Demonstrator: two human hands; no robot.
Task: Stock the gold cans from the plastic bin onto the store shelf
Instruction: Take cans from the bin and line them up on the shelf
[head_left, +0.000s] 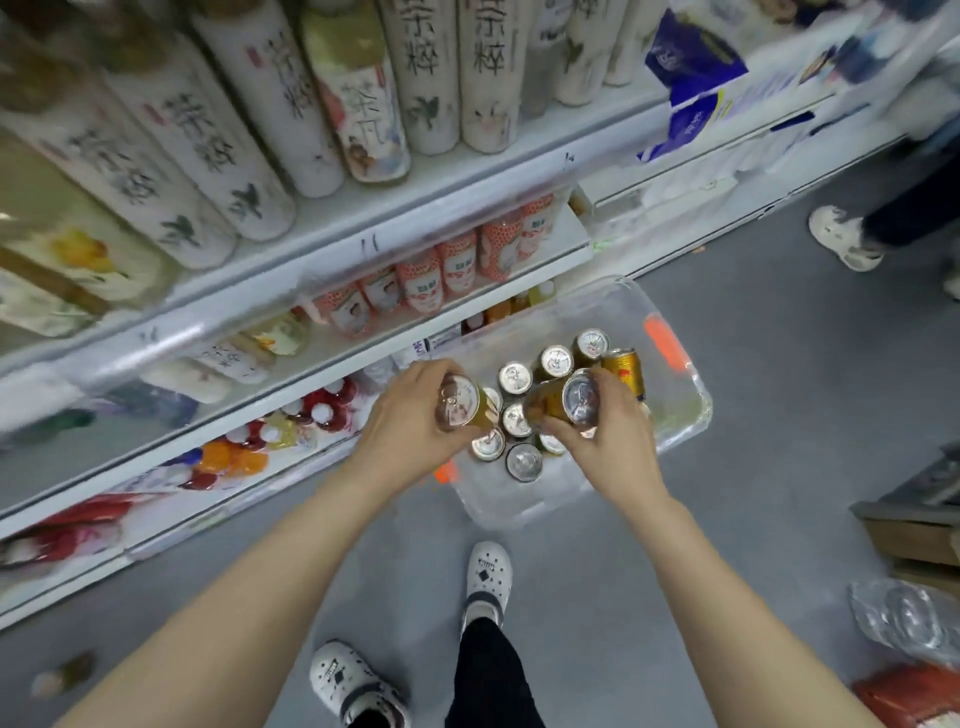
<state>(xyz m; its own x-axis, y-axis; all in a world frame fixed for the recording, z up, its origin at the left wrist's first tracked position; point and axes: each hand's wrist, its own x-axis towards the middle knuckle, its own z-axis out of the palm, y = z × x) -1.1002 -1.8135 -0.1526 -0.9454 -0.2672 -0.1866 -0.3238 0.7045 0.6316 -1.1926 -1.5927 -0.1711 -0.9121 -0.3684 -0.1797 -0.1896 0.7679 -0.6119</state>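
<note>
My left hand (410, 415) grips one gold metal can (460, 402), my right hand (608, 434) a second gold can (563, 400), both tilted above the clear plastic bin (519, 501) holding the rest. Probably full: heavy, rigid, slick; I'd wrap mid-body.

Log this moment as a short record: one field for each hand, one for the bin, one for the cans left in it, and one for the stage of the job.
left hand: grips a gold can, tilted, top toward the camera
right hand: grips a second gold can, also tilted
plastic bin: clear, on the floor beside the shelf
remaining cans: several upright in the bin
stage: two cans held over the bin, not yet shelved
</note>
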